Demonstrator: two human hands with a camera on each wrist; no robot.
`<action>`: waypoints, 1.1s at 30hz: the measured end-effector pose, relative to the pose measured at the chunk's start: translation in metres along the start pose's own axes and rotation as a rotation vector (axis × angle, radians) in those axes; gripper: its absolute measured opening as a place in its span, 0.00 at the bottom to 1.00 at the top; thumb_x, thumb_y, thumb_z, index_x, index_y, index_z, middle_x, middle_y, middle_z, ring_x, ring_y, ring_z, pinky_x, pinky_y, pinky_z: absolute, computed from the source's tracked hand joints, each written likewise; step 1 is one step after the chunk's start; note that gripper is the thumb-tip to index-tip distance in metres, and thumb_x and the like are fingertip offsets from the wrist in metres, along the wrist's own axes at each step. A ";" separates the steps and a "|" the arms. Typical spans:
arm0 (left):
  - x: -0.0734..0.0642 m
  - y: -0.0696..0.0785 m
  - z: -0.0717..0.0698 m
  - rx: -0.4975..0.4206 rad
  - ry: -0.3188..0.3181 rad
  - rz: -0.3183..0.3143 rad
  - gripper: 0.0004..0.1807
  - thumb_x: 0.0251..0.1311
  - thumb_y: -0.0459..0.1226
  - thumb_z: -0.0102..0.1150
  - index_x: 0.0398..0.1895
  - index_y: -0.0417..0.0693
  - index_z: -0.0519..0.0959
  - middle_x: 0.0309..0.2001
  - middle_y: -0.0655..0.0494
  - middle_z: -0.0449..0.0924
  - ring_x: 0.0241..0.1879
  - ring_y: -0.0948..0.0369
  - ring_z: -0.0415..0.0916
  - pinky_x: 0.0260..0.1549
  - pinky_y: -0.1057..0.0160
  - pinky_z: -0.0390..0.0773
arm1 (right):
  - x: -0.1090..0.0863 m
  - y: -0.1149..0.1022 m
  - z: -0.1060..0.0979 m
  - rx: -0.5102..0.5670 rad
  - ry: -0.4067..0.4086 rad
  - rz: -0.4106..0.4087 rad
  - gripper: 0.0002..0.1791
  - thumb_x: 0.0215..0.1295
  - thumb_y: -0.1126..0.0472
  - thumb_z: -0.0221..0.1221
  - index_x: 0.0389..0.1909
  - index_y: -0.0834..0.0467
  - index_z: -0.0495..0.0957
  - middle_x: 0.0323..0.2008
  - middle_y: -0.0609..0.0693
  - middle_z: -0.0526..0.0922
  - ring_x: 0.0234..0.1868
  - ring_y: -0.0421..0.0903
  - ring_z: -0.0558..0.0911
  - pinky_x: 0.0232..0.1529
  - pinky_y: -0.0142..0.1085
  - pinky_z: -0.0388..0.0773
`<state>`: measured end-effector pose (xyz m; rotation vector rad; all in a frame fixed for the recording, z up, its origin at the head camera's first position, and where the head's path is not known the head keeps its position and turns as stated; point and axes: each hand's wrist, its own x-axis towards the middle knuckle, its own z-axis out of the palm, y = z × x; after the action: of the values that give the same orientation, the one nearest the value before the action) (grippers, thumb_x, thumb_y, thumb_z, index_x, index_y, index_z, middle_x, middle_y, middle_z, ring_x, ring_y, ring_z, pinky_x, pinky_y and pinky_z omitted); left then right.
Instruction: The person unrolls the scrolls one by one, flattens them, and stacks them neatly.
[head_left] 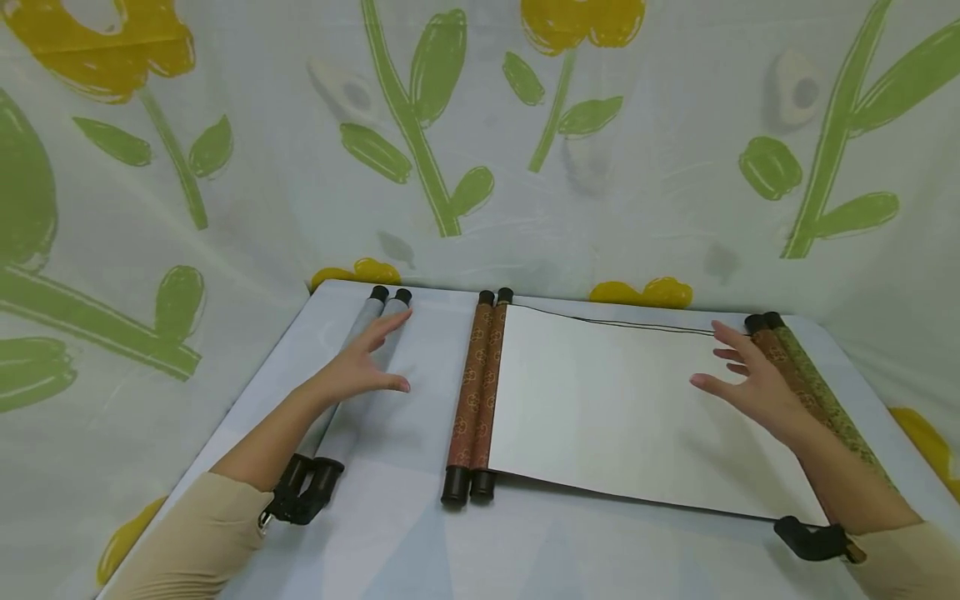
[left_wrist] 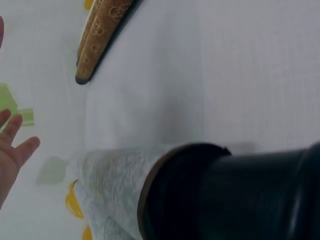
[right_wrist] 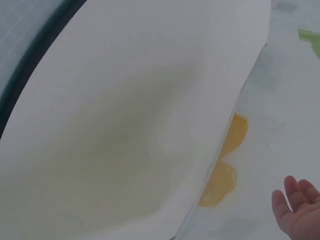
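An unrolled scroll has its white sheet (head_left: 622,400) lying flat between rollers. Two brown patterned rollers (head_left: 480,375) with black end caps border it on the left; at the right edge a brown roller (head_left: 780,358) lies beside a green patterned roller (head_left: 813,375). My right hand (head_left: 761,396) hovers over the sheet's right part, fingers spread and holding nothing. Further left lie two pale grey rollers (head_left: 365,315) with black caps, partly hidden by my left arm. Above them my left hand (head_left: 352,367) is held with thumb and fingers apart, gripping nothing.
All the rollers lie on a pale table (head_left: 412,533). A thin black cord (head_left: 637,325) runs along the sheet's far edge. Behind hangs a white cloth (head_left: 660,183) printed with yellow flowers and green leaves. A black wrist mount (head_left: 810,540) sits on each forearm.
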<state>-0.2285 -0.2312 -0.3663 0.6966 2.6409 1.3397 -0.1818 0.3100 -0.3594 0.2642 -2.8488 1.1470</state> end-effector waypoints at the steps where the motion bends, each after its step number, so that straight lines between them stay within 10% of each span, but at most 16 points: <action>1: -0.001 -0.001 -0.002 0.003 0.000 -0.004 0.59 0.38 0.46 0.77 0.74 0.54 0.52 0.73 0.45 0.47 0.71 0.44 0.46 0.65 0.41 0.51 | 0.001 -0.002 0.002 0.002 0.003 -0.013 0.47 0.61 0.56 0.63 0.75 0.45 0.44 0.70 0.63 0.54 0.62 0.59 0.64 0.41 0.13 0.60; 7: -0.007 -0.007 -0.013 0.033 0.019 -0.016 0.54 0.41 0.42 0.76 0.73 0.52 0.56 0.73 0.47 0.48 0.71 0.45 0.45 0.64 0.38 0.50 | 0.005 -0.019 0.013 0.035 0.027 -0.104 0.46 0.59 0.58 0.65 0.74 0.45 0.49 0.70 0.56 0.57 0.54 0.24 0.64 0.45 0.12 0.58; 33: -0.029 -0.040 -0.030 0.012 0.072 -0.045 0.48 0.45 0.33 0.73 0.70 0.51 0.58 0.69 0.43 0.50 0.68 0.42 0.49 0.63 0.37 0.52 | 0.013 -0.090 0.082 0.216 0.062 -0.449 0.52 0.42 0.71 0.72 0.71 0.56 0.57 0.67 0.55 0.61 0.60 0.26 0.64 0.59 0.22 0.60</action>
<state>-0.2254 -0.2867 -0.3826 0.5974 2.7053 1.3634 -0.1772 0.1881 -0.3556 0.8137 -2.4262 1.3216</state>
